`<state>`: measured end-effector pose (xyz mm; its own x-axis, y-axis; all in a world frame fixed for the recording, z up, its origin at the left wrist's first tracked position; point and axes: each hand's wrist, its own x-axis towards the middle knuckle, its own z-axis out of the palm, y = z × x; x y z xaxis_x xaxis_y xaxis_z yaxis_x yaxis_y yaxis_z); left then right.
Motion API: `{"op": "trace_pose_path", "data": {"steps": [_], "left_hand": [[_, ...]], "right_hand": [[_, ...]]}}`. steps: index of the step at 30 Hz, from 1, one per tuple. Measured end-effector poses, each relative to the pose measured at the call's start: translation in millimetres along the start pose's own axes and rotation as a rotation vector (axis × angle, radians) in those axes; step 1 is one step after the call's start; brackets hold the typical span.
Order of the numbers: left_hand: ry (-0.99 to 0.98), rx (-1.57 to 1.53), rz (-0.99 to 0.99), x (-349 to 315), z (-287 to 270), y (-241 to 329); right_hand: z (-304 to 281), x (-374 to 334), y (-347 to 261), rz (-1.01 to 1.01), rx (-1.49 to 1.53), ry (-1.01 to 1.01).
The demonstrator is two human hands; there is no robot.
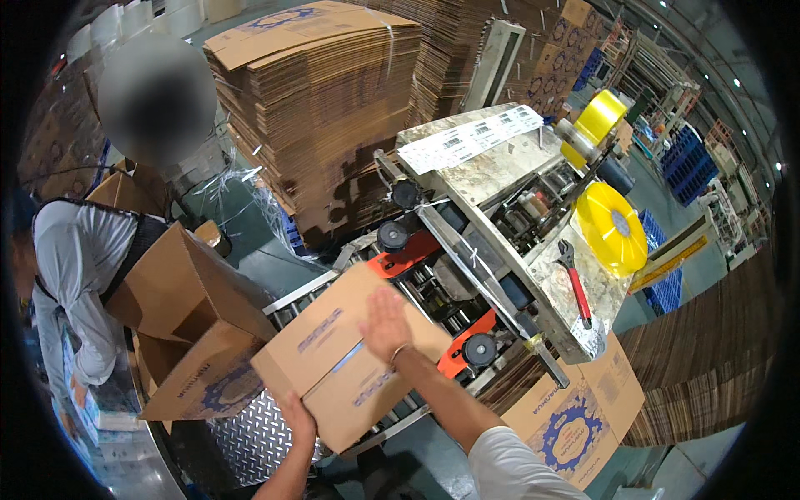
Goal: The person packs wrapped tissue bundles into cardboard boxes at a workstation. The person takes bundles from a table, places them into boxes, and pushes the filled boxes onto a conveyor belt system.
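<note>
A closed brown cardboard box [346, 412] is tilted over the roller conveyor in front of me, its two top flaps meeting along a middle seam. My right hand [386, 323] lies flat on the far part of its top, fingers stretched out. At the lower left edge of the box, my left hand [298, 419] grips its side, with some fingers hidden. Just beyond the box stands the taping machine [467, 275], with orange side guides and black rollers.
An open cardboard box [179, 292] stands at the left, beside a co-worker [79, 275] bending over packages. Stacks of flat cartons [325, 108] rise behind. Yellow tape rolls [612, 229] and a red-handled adjustable wrench [575, 283] are on the machine. More flat cartons [700, 350] stand at right.
</note>
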<state>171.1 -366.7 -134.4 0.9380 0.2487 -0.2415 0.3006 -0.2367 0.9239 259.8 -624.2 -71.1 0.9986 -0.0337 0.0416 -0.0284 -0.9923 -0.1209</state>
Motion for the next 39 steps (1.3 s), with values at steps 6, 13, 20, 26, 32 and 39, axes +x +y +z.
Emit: {"op": "trace_pose_path", "data": {"steps": [6, 13, 20, 26, 32, 39], "left_hand": [[-0.219, 0.097, 0.322, 26.3, 115.3, 82.1], [-0.254, 0.015, 0.367, 27.6, 181.5, 88.8], [-0.47, 0.185, 0.364, 40.9, 245.7, 91.0], [-0.928, 0.169, 0.313, 14.4, 194.5, 84.7], [-1.347, 0.476, 0.212, -44.3, 54.8, -78.7], [-1.007, 0.374, -0.51, -50.1, -122.7, -159.6]], "right_hand": [[-12.2, -23.7, 90.0, 0.163, 0.115, 0.207], [-13.3, -193.6, 81.2, 0.341, 0.392, 0.373], [71.5, -389.2, 114.9, 0.622, -0.173, -0.36], [78.5, -396.6, 155.0, 0.462, -0.191, -0.165], [43.1, -407.1, 156.6, 0.546, -0.199, 0.079], [-115.8, -477.5, 195.9, 1.004, -0.463, 0.434]]}}
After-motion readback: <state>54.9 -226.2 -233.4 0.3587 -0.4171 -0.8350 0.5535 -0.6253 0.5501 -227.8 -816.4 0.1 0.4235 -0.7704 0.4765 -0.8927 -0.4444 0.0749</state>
